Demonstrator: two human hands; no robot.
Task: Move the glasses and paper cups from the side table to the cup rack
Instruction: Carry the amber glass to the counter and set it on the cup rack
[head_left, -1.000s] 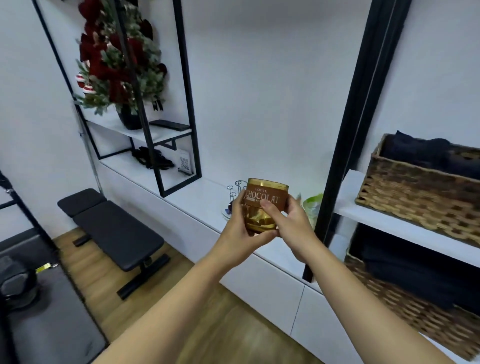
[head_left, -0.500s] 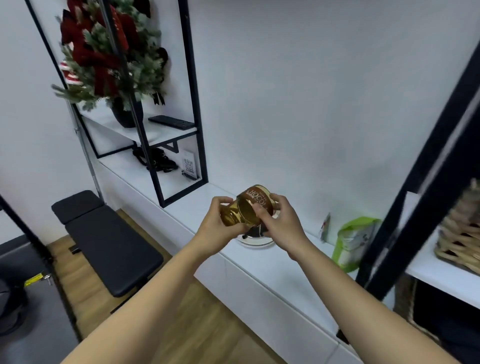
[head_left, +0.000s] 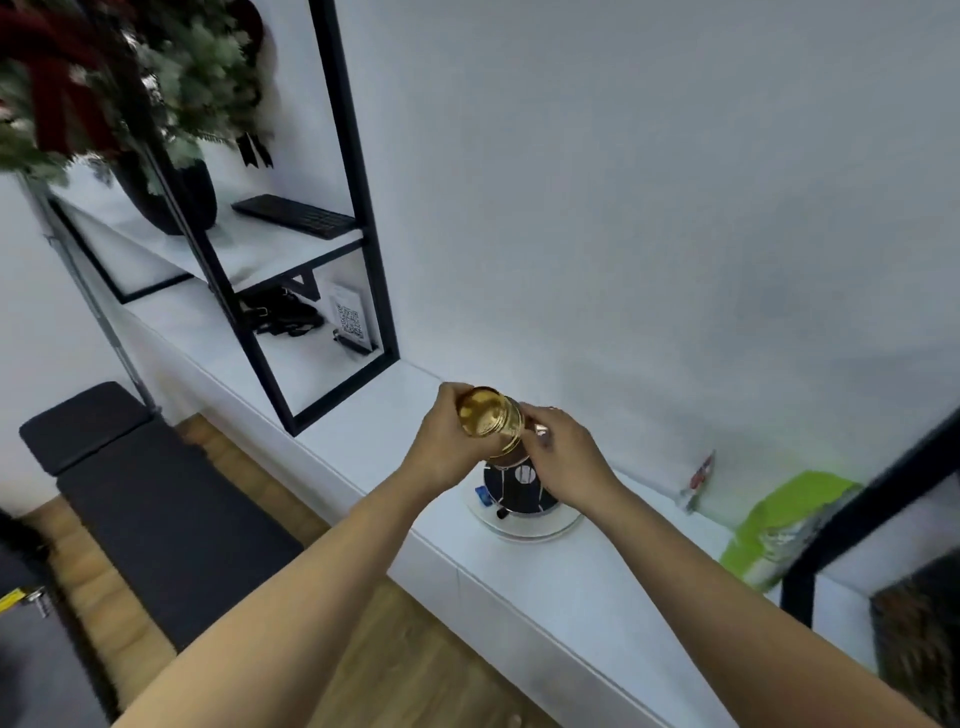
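A gold paper cup (head_left: 488, 421) with a brown band is turned upside down, its base facing me. My left hand (head_left: 447, 441) grips its left side and my right hand (head_left: 563, 462) grips its right side. The cup hangs just above the cup rack (head_left: 519, 499), a round clear base with a dark centre and thin upright pegs, standing on the white counter (head_left: 363, 452). My hands hide most of the pegs and the cup's mouth.
A green bag (head_left: 779, 530) lies on the counter to the right, beside a black post (head_left: 852, 519). To the left stands a black-framed shelf (head_left: 363, 234) with a keyboard, a plant pot and a QR card. A black bench (head_left: 156, 509) sits on the wooden floor.
The cup went from upright to tilted to fully upside down, and both hands carried it down over the rack. The view came closer to the counter.
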